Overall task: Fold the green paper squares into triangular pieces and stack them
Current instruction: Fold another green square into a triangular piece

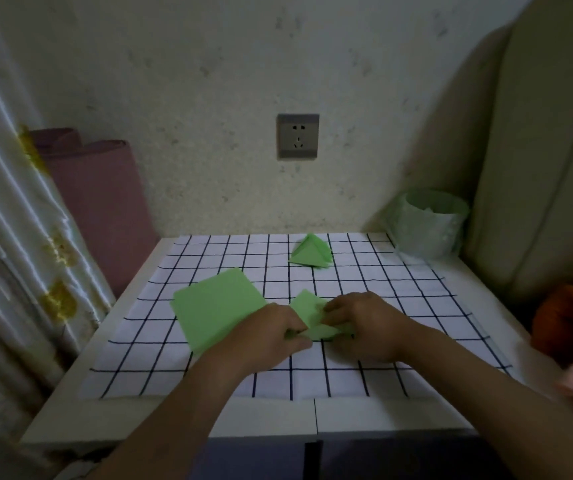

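View from the head camera, looking forward and down. A speckled wall (209,81) closes the scene at the back; a patterned curtain (8,237) hangs at the left and a beige padded cushion (537,168) stands at the right. A white bench (347,414) fills the middle, covered by a white checked cloth (174,368) with dark grid lines. A rolled pink mat (105,209) leans between curtain and bench.

On the left part of the cloth lies a flat stack of green paper squares (214,311), turned at an angle; the left forearm crosses its near corner. The left hand (271,332) and right hand (364,327) meet just right of the stack, at the cloth's centre, over a partly folded green sheet (307,311) lying on the cloth. The left fingers (295,336) are curled and pinch the sheet's near left edge. The right fingers (335,315) are bent down and pinch a flap on its right side.

A pale green lined container (427,230) stands at the far right corner. The folded triangular pieces (309,254) rest together at the far edge of the cloth, well apart from the hands. A grey socket (298,136) sits on the wall above them. An orange object (569,320), blurred, lies right of the bench.
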The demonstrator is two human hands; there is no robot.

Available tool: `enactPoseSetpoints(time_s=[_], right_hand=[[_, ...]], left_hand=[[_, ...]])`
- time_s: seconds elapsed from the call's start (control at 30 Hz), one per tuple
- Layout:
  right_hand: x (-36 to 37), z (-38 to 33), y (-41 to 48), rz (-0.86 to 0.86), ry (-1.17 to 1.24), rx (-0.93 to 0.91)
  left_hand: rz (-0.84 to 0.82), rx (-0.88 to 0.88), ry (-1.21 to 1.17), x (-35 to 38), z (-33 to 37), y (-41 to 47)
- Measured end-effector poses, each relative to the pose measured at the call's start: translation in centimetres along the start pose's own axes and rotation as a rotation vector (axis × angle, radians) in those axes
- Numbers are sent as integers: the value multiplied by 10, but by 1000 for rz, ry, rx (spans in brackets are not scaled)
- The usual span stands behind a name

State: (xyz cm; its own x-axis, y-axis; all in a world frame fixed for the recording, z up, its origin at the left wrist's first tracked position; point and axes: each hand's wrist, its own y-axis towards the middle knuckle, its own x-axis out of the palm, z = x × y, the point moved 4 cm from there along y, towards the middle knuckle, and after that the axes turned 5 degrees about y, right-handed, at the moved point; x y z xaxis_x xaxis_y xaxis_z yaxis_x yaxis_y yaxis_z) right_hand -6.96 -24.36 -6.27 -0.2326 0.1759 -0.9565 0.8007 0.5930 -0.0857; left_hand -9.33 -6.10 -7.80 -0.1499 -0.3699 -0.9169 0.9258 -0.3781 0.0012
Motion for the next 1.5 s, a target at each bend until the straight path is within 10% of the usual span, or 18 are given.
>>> enactPoseSetpoints(time_s=[0.47, 0.97, 1.5], right_hand=[[-7, 20, 16, 64, 297, 224], [4, 27, 41, 57, 234, 441], [-11, 11, 41, 40, 685, 565]], left_hand=[[179, -175, -150, -3, -8, 24], [63, -307, -5, 8, -18, 48], [-32, -329, -106, 6, -24, 39]])
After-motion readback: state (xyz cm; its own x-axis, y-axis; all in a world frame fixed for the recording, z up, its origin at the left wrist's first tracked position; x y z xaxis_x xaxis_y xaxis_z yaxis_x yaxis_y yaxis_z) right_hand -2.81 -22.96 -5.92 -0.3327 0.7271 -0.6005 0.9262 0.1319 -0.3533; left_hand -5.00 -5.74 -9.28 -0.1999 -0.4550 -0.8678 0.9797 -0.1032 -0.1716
